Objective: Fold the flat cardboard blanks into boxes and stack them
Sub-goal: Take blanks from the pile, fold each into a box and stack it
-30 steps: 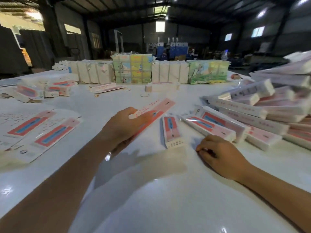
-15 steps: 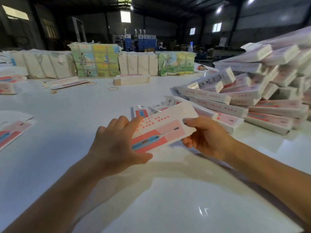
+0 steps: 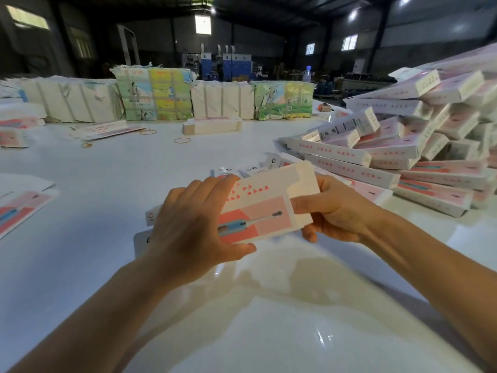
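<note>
The big white table point(image 3: 113, 168) is basically the whole workstation, so everything sits within arm's reach. Along the far edge, strapped bundles of blanks point(image 3: 154, 94) wait as stock. Off to the right there's a sloppy heap of finished boxes point(image 3: 403, 146), close enough that a done box can probably just get dropped on. A couple of loose flat blanks point(image 3: 18, 208) lie at the left, and rubber bands point(image 3: 182, 140) are scattered mid-table, likely off opened bundles.

The blank in hand point(image 3: 258, 208) is held up off the table, near the middle. Left hand point(image 3: 188, 224) has a closed grip on its left end, thumb underneath; right hand point(image 3: 336, 208) pinches the right end. I'd say holding both ends lets it pop open into a tube.
</note>
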A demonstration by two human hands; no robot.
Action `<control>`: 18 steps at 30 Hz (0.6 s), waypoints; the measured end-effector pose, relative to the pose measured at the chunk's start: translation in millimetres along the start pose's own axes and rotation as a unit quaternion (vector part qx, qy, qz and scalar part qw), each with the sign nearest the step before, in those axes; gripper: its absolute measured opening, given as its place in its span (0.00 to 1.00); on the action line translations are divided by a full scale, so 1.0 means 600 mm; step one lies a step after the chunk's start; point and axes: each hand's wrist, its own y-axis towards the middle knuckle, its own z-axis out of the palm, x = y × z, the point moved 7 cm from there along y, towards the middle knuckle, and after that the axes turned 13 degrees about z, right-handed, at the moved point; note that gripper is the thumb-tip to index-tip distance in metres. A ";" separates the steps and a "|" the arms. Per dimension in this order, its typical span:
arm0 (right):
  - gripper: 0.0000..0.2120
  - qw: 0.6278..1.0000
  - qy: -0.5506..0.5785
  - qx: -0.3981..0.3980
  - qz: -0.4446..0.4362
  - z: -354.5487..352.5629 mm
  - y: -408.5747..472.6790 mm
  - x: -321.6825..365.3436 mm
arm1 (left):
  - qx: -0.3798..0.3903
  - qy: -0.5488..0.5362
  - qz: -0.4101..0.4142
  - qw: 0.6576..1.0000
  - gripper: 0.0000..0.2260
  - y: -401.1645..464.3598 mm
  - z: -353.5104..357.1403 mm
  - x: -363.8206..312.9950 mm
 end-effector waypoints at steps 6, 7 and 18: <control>0.07 0.994 -0.052 -0.087 -0.048 -0.020 -0.009 0.004 | 0.001 0.031 0.019 0.999 0.35 0.009 -0.004 -0.010; 0.09 0.991 -0.061 -0.112 -0.042 -0.025 -0.010 0.001 | -0.003 0.034 0.023 0.999 0.33 0.009 -0.004 -0.012; 0.07 0.899 -0.058 -0.365 -0.237 -0.030 -0.067 0.006 | 0.059 -0.118 -0.164 0.978 0.30 -0.011 0.011 0.057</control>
